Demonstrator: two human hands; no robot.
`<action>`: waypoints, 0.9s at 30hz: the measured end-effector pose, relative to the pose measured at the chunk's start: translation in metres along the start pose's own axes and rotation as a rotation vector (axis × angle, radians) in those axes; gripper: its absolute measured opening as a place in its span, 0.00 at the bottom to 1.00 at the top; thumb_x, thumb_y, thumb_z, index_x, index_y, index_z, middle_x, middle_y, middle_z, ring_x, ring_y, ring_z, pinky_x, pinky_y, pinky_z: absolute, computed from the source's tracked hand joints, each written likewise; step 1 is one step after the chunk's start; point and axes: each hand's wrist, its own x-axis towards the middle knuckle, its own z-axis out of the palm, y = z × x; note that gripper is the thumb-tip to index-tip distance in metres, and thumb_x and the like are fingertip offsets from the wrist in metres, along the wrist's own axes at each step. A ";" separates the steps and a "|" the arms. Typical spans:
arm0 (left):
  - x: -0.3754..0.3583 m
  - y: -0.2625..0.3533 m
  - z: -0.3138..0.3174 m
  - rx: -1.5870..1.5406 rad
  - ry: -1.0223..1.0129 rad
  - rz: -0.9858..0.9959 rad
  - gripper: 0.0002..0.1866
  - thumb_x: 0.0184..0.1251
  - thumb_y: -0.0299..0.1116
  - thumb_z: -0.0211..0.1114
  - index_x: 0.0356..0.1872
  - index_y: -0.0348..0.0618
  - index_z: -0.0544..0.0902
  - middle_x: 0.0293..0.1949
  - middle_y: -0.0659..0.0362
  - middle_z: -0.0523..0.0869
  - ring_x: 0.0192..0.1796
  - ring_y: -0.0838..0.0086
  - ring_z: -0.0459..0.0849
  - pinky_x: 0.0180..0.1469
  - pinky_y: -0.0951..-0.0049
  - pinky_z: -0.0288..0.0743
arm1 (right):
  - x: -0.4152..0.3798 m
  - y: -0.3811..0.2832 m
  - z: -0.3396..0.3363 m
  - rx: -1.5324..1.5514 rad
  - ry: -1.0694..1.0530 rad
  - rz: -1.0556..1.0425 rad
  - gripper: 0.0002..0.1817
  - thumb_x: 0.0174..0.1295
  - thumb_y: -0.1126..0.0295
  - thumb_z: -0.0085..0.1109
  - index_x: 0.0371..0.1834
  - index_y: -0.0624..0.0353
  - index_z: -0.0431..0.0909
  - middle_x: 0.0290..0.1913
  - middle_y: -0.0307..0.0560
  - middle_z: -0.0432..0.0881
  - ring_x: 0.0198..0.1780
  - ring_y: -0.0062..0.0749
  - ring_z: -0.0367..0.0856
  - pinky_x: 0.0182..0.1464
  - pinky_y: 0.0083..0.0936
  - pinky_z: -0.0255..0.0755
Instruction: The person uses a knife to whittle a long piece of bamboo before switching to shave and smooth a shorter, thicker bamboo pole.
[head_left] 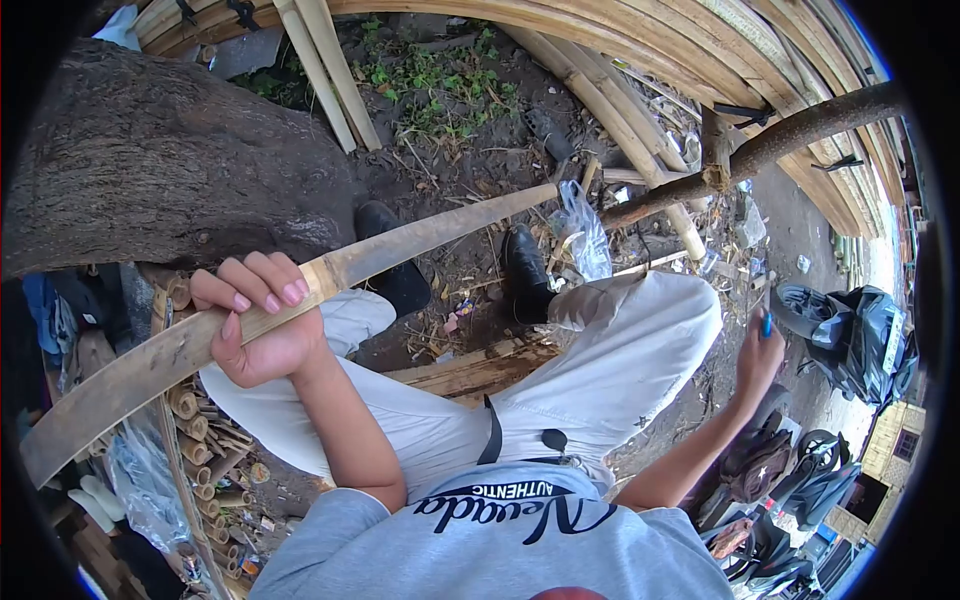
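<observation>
My left hand [262, 318] is closed around a long split bamboo strip [440, 228], fingers over the top and thumb below. The strip slants across my body from the lower left up to the middle, its far end close to a clear plastic bag [586, 235]. Out to the right, my right hand [760, 358] is closed on a small blue-handled tool [767, 325]. A thin part seems to stick up from the handle, but its kind is too small to make out. That hand is well apart from the strip.
A thick tree trunk [170, 160] lies at upper left. Long bamboo strips [640, 45] curve along the top. A branch [800, 135] and bamboo poles [640, 150] stand ahead. Cut bamboo pieces [195, 430] are stacked at left. Motorcycles [850, 335] are parked at right.
</observation>
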 end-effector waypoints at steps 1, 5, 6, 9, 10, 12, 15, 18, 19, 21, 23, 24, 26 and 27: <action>0.000 -0.001 0.003 0.006 -0.003 0.000 0.12 0.61 0.36 0.60 0.31 0.43 0.67 0.21 0.54 0.72 0.22 0.66 0.74 0.29 0.67 0.72 | -0.007 -0.034 0.011 0.113 -0.064 -0.008 0.29 0.78 0.52 0.56 0.29 0.71 0.79 0.18 0.47 0.73 0.23 0.34 0.68 0.30 0.40 0.62; 0.007 0.012 0.012 -0.042 -0.178 -0.046 0.12 0.60 0.36 0.63 0.32 0.43 0.68 0.21 0.53 0.74 0.20 0.66 0.76 0.25 0.68 0.72 | -0.048 -0.141 0.051 0.369 -0.323 -0.339 0.22 0.79 0.57 0.58 0.45 0.71 0.85 0.20 0.48 0.75 0.24 0.23 0.68 0.29 0.33 0.65; 0.011 0.016 0.014 -0.034 -0.182 -0.047 0.12 0.60 0.36 0.63 0.32 0.43 0.68 0.21 0.53 0.74 0.20 0.66 0.76 0.25 0.68 0.72 | -0.056 -0.159 0.061 0.395 -0.372 -0.303 0.21 0.77 0.57 0.60 0.47 0.70 0.86 0.20 0.49 0.77 0.24 0.25 0.71 0.29 0.34 0.68; 0.029 0.017 0.023 -0.077 -0.372 -0.105 0.12 0.60 0.35 0.62 0.32 0.42 0.69 0.22 0.52 0.76 0.23 0.65 0.77 0.28 0.65 0.73 | -0.083 -0.201 0.084 0.519 -0.603 -0.427 0.30 0.68 0.51 0.70 0.60 0.70 0.84 0.23 0.56 0.83 0.26 0.32 0.81 0.35 0.37 0.76; 0.037 0.011 0.028 -0.084 -0.374 -0.148 0.11 0.59 0.35 0.61 0.32 0.41 0.69 0.23 0.52 0.76 0.25 0.63 0.78 0.31 0.64 0.74 | -0.091 -0.205 0.098 0.563 -0.682 -0.569 0.36 0.66 0.50 0.72 0.67 0.68 0.78 0.26 0.56 0.84 0.28 0.36 0.83 0.38 0.38 0.78; 0.057 -0.003 0.036 -0.087 -0.427 -0.215 0.11 0.58 0.37 0.59 0.32 0.41 0.68 0.24 0.50 0.77 0.31 0.59 0.80 0.39 0.61 0.74 | -0.114 -0.219 0.121 0.566 -0.678 -0.673 0.40 0.64 0.49 0.74 0.71 0.68 0.75 0.29 0.59 0.86 0.32 0.46 0.89 0.39 0.42 0.79; 0.089 -0.027 0.056 0.013 -0.609 -0.285 0.13 0.58 0.43 0.57 0.34 0.45 0.70 0.25 0.55 0.77 0.36 0.61 0.78 0.48 0.60 0.67 | -0.137 -0.234 0.146 0.454 -0.597 -0.768 0.43 0.58 0.48 0.79 0.71 0.66 0.76 0.28 0.60 0.87 0.31 0.43 0.90 0.40 0.39 0.81; 0.107 -0.044 0.089 -0.031 -0.797 -0.282 0.13 0.61 0.44 0.55 0.35 0.45 0.71 0.25 0.54 0.79 0.39 0.59 0.80 0.51 0.59 0.68 | -0.136 -0.232 0.177 0.605 -0.409 -0.700 0.38 0.58 0.50 0.79 0.65 0.66 0.80 0.31 0.62 0.88 0.34 0.49 0.92 0.41 0.38 0.82; 0.112 -0.054 0.095 -0.035 -0.802 -0.281 0.13 0.61 0.44 0.55 0.35 0.45 0.71 0.25 0.54 0.79 0.39 0.59 0.80 0.51 0.59 0.68 | -0.133 -0.231 0.180 0.653 -0.417 -0.661 0.36 0.59 0.52 0.78 0.62 0.66 0.81 0.30 0.61 0.88 0.33 0.52 0.91 0.38 0.39 0.82; 0.122 -0.073 0.108 -0.253 -1.006 -0.282 0.22 0.65 0.45 0.53 0.47 0.35 0.76 0.35 0.47 0.84 0.46 0.51 0.83 0.57 0.56 0.69 | -0.129 -0.227 0.186 0.789 -0.395 -0.587 0.29 0.58 0.57 0.78 0.56 0.67 0.83 0.26 0.58 0.86 0.29 0.48 0.90 0.35 0.37 0.80; 0.117 -0.082 0.118 -0.145 -0.925 -0.203 0.25 0.67 0.47 0.51 0.53 0.34 0.74 0.41 0.45 0.83 0.51 0.51 0.82 0.59 0.55 0.68 | -0.124 -0.229 0.189 0.858 -0.344 -0.588 0.28 0.59 0.57 0.78 0.54 0.67 0.84 0.25 0.57 0.85 0.26 0.43 0.88 0.33 0.36 0.80; 0.114 -0.085 0.123 -0.032 -0.838 -0.129 0.29 0.70 0.50 0.50 0.58 0.33 0.71 0.47 0.44 0.81 0.55 0.51 0.81 0.62 0.55 0.67 | -0.122 -0.233 0.187 0.929 -0.300 -0.589 0.27 0.59 0.58 0.78 0.52 0.68 0.84 0.23 0.56 0.83 0.24 0.38 0.87 0.32 0.34 0.79; 0.105 -0.087 0.129 0.196 -0.652 0.016 0.36 0.75 0.56 0.47 0.68 0.31 0.66 0.59 0.42 0.78 0.63 0.51 0.79 0.67 0.55 0.65 | -0.115 -0.242 0.167 0.877 -0.327 -0.549 0.26 0.59 0.57 0.79 0.50 0.69 0.84 0.22 0.55 0.82 0.23 0.35 0.84 0.31 0.33 0.78; 0.101 -0.087 0.132 0.309 -0.556 0.091 0.40 0.78 0.59 0.46 0.73 0.30 0.63 0.64 0.41 0.77 0.67 0.51 0.77 0.70 0.55 0.64 | -0.109 -0.250 0.153 0.826 -0.350 -0.515 0.26 0.60 0.57 0.79 0.48 0.69 0.84 0.21 0.54 0.81 0.21 0.31 0.81 0.30 0.31 0.77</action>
